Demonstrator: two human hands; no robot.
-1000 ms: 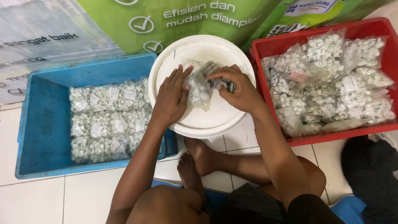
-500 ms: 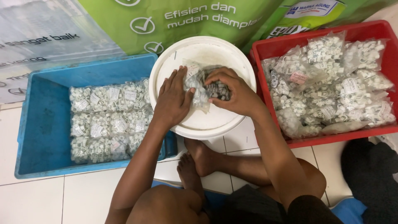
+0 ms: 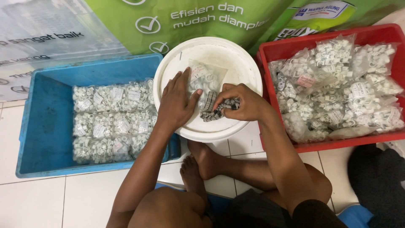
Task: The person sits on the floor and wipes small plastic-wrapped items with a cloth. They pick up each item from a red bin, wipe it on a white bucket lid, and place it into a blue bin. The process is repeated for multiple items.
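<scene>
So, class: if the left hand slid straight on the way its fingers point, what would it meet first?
The left hand lies flat on the white lid, fingers pointing away from the person. It would probably meet the clear plastic bag first, already at its fingertips.

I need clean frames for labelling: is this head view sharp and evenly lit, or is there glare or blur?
Head view: sharp and evenly lit, soft shadow under the left hand on the white lid; mild sheen on bags in the red bin; right hand unblurred.
</scene>
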